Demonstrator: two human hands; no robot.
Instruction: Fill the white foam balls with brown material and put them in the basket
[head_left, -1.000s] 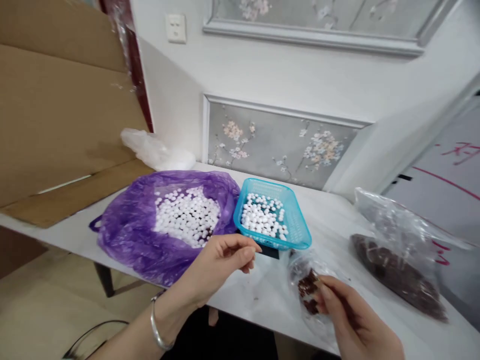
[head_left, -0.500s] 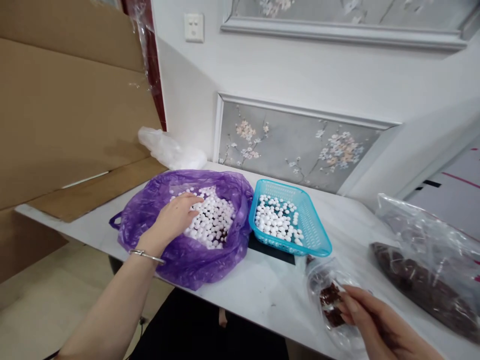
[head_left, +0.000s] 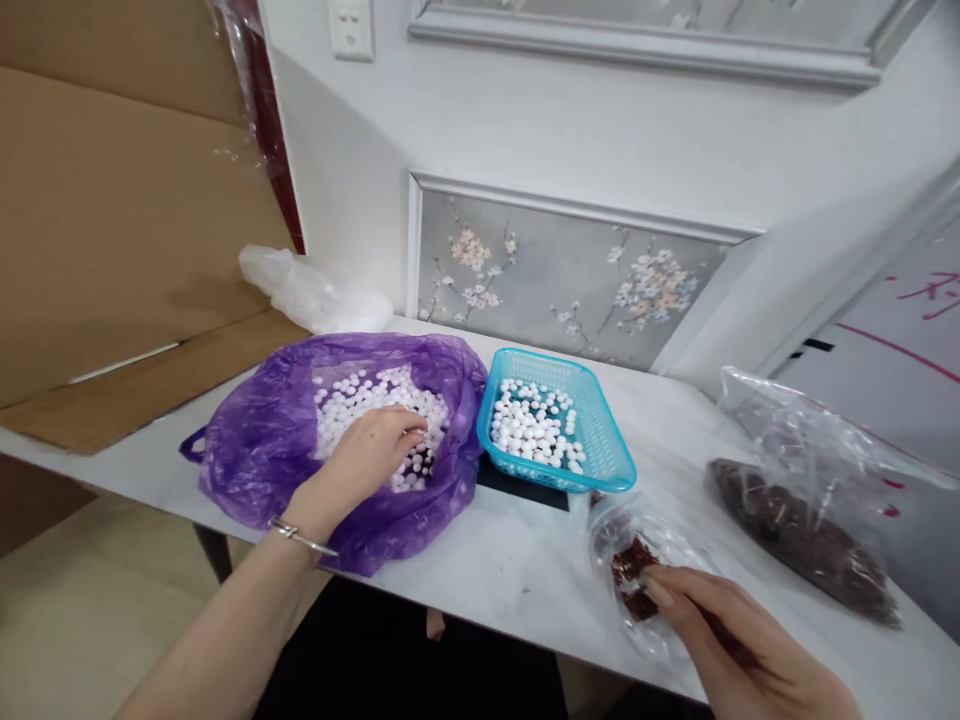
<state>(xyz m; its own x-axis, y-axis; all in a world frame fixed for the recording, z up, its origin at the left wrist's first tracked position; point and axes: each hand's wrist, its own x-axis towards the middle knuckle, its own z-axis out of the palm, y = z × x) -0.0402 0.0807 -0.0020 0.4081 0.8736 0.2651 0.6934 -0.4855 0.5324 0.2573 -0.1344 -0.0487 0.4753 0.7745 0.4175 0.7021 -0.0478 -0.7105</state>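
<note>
My left hand reaches into the open purple plastic bag, its fingers curled together among small white balls. What the fingertips hold, if anything, is hidden. On the right, my right hand pinches thumb and forefinger over a small clear plastic bag of reddish-brown bits. Something small and pale shows at those fingertips, too small to name. Between the hands stands a blue plastic basket with more white balls lying in it, mostly toward its left side.
A large clear bag of dark brown material lies at the right. A cardboard box rises at the left, beside a white plastic bag. A flat black thing lies partly under the basket. Behind the white table is a panelled wall.
My left hand has moved rightward over the balls in the purple bag, its fingers curling in. My right hand still pinches over the small clear bag. The view has shifted slightly right.
</note>
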